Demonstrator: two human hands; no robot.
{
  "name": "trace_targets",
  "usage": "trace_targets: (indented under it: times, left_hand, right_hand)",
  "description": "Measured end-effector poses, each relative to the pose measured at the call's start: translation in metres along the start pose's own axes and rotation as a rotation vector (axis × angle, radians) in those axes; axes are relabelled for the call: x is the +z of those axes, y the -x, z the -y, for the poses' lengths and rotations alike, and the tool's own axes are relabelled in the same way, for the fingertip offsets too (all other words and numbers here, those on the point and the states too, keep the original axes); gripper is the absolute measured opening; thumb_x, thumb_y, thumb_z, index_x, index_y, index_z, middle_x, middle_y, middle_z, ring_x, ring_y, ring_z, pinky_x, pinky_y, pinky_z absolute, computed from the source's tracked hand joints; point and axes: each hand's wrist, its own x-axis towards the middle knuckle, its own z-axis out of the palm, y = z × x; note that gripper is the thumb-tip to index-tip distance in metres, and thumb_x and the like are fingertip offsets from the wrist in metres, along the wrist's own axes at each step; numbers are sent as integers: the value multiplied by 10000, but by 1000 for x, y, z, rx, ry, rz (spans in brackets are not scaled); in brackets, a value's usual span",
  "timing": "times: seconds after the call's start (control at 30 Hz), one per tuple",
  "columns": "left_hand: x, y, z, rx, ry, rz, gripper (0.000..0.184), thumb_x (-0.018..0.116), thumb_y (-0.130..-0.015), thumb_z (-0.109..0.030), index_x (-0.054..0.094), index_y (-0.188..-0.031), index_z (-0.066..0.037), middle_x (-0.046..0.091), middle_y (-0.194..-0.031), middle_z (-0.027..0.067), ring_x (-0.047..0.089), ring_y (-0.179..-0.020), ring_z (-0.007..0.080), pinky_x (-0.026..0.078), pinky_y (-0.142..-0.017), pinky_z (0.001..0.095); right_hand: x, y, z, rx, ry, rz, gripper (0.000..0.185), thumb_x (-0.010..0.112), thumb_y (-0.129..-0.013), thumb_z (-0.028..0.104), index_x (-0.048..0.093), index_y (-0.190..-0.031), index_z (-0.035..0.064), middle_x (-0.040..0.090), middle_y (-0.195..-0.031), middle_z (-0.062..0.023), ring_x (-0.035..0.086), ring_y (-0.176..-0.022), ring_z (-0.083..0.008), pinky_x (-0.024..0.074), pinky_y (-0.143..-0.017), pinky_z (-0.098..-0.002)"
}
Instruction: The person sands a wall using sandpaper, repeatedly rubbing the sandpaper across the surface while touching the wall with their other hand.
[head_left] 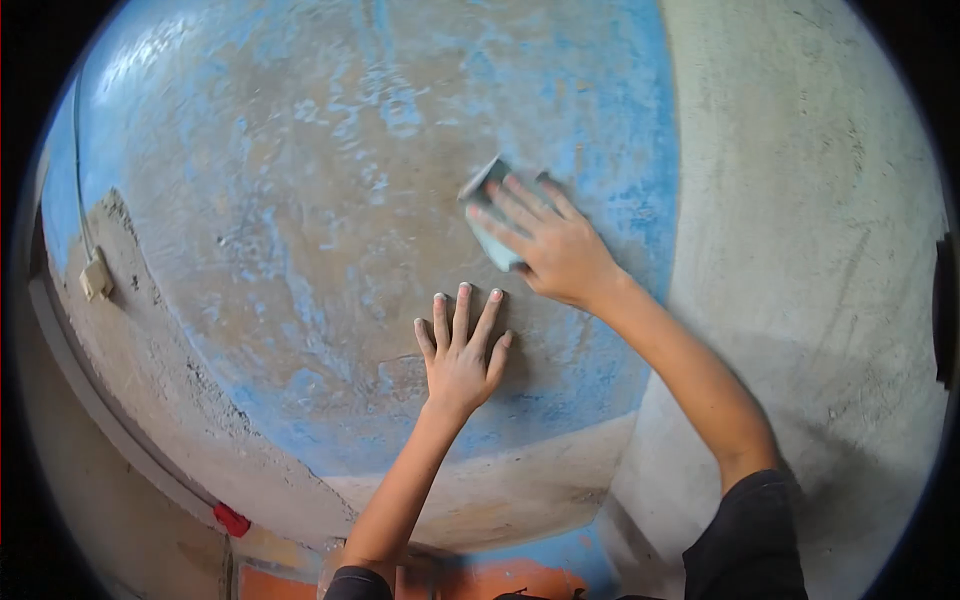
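My right hand [550, 240] is pressed over a folded, grey-green sheet of sandpaper [492, 240] held flat to the wall. Motion blurs its fingers, and part of the sheet is hidden under them. Lower and to the left, my left hand [463, 355] lies against the wall with its fingers spread and nothing in it. Pale dust coats its fingertips. Around both hands the wall [340, 220] shows worn, patchy blue paint over a grey-brown surface.
A bare grey wall [790, 200] meets the painted one at a corner on the right. At the left, a cable runs down to a socket box [96, 276] beside rough plaster [140, 270]. A red cloth-like item [231, 519] is at the lower left.
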Motion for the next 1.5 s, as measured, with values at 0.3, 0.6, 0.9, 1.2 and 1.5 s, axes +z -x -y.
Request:
trace_targets:
  times: [0.3,0.6,0.9,1.2,1.5]
  left_hand:
    - [-25,59,80,-224,0,-19,528,478,-1028,-377,453,-1536,-237,192,-1667,183,30,-1544,433,-58,-1186,618]
    - [-60,76,166,-248,-33,-81,512,496,-1020,-346,470,-1525,-261,218,-1665,163,43,-1549,410,-50,-1188,615]
    - [-116,102,278,-309,-53,-51,520,507,-1016,-370,475,-1522,-253,206,-1671,152,47,-1540,442,-31,-1172,654]
    - [-107,145,337,-325,-40,-149,551,504,-1012,-452,482,-1517,-232,191,-1664,194,8,-1533,472,-73,-1154,671]
    - [-103,150,345,-254,-68,-174,569,536,-994,-451,486,-1515,-229,193,-1662,202,-7,-1528,487,-87,-1149,675]
  right_hand:
    - [6,-43,16,-100,78,36,735,698,-866,327,416,-1542,265,421,-1572,-128,368,-1458,-356,259,-1200,-564]
    - [27,-105,87,-308,-89,183,710,668,-874,396,442,-1529,244,408,-1576,-144,352,-1462,-373,226,-1215,-562]
    - [39,-199,149,-368,101,208,707,631,-905,455,425,-1541,225,392,-1590,-149,331,-1483,-351,219,-1214,-540]
    - [78,-256,238,-316,90,91,688,657,-883,444,463,-1513,248,417,-1581,-105,373,-1467,-305,270,-1213,-507]
    - [109,-283,297,-255,-39,45,695,747,-808,391,540,-1451,228,443,-1565,-78,418,-1437,-287,244,-1227,-506]
